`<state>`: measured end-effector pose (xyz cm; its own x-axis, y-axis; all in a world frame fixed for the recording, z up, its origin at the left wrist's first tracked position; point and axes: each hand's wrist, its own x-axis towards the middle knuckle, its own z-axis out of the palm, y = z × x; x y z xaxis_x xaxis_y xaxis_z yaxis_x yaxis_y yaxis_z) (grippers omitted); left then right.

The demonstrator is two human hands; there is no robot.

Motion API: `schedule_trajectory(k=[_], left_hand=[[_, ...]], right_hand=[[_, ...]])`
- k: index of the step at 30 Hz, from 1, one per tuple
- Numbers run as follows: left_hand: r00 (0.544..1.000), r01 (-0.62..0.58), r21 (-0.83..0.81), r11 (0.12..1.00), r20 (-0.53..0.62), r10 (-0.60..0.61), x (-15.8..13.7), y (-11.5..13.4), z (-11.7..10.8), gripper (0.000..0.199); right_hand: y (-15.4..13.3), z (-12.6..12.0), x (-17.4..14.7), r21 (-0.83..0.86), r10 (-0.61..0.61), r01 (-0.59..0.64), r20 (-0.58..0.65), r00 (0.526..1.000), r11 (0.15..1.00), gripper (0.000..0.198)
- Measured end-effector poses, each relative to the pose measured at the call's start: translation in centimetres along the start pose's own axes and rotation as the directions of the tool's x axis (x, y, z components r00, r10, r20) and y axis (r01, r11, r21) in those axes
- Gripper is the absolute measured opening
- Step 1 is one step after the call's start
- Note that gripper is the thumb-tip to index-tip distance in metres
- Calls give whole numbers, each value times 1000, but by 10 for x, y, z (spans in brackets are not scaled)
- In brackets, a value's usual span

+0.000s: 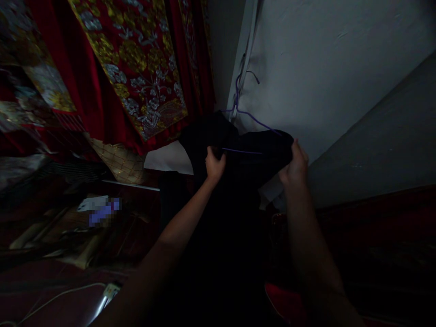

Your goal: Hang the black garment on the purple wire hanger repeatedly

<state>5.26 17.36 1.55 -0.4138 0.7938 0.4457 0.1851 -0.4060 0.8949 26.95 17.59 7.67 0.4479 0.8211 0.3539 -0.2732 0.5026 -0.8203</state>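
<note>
A black garment [207, 131] drapes over a purple wire hanger [257, 121], whose hook points up near the wall corner. My left hand [215, 165] is closed on the garment's front edge, close to the hanger's lower bar. Over on the other side, my right hand [295, 165] grips the garment's shoulder at the hanger's right end. Part of the hanger is hidden inside the dark cloth, and the garment's lower portion is lost in shadow.
Red cloth with gold and silver embroidery [136, 59] hangs at the upper left. A grey-white wall [306, 68] rises behind the hanger. At the lower left are a blurred wooden chair or stool [51, 227] and a white cord [64, 293] ending in a plug-like piece.
</note>
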Motion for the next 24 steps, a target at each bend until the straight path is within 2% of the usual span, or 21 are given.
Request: schedule_trajectory(k=[2, 4, 5, 7, 9, 10, 11, 13, 14, 15, 16, 17, 18, 19, 20, 22, 24], left_hand=[[1000, 0, -36, 999, -22, -1, 3, -4, 1, 19], [999, 7, -74, 997, -39, -9, -4, -7, -1, 17], [999, 11, -94, 996, -46, -15, -11, -7, -2, 20], [999, 16, -134, 991, -44, -22, -27, -5, -5, 25], [1000, 17, -169, 985, -19, -20, -39, 1, -7, 27], [1000, 15, -185, 983, -2, -16, -42, 5, -9, 27], [1000, 12, -198, 980, 15, -9, -43, 10, -12, 27], [999, 8, -235, 972, 44, 3, -42, 18, -18, 28], [999, 15, -258, 966, 49, -2, -40, 21, -22, 27], [999, 30, -277, 960, 47, -17, -38, 23, -27, 26], [998, 50, -292, 955, 39, -40, -37, 23, -31, 24], [997, 72, -301, 951, 27, -67, -36, 23, -34, 22], [996, 93, -302, 949, 13, -94, -35, 23, -37, 19], [993, 110, -296, 949, 2, -115, -34, 21, -39, 17], [992, 123, -291, 949, -3, -129, -34, 20, -41, 14], [989, 141, -284, 948, -3, -148, -34, 18, -42, 9], [986, 157, -278, 948, -1, -164, -33, 17, -43, 9]], right_hand=[[-3, -9, 14, -106, -26, 29, 30, 999, 994, 31], [-6, -16, 29, -304, -114, 128, 63, 991, 944, 31], [-8, -17, 36, -422, -191, 209, 83, 978, 882, 33], [-9, -9, 40, -619, -340, 366, 166, 926, 695, 48], [-8, 12, 28, -698, -373, 473, 306, 876, 538, 73], [-8, 25, 17, -686, -331, 511, 390, 859, 519, 80], [-8, 38, 2, -642, -263, 537, 478, 838, 547, 82], [-6, 61, -33, -469, -130, 523, 644, 754, 712, 67], [-4, 69, -51, -360, -58, 453, 728, 683, 816, 57], [0, 73, -69, -266, -19, 334, 755, 655, 904, 52], [6, 75, -84, -199, -7, 215, 717, 697, 956, 47], [12, 73, -97, -156, 10, 112, 628, 778, 981, 44], [20, 69, -106, -138, 48, 22, 489, 871, 990, 42], [29, 64, -112, -143, 105, -60, 333, 937, 988, 43], [36, 58, -113, -162, 161, -130, 197, 967, 978, 45], [45, 47, -102, -226, 204, -190, 37, 978, 955, 49], [43, 43, -78, -332, 138, -111, 59, 989, 937, 48]])
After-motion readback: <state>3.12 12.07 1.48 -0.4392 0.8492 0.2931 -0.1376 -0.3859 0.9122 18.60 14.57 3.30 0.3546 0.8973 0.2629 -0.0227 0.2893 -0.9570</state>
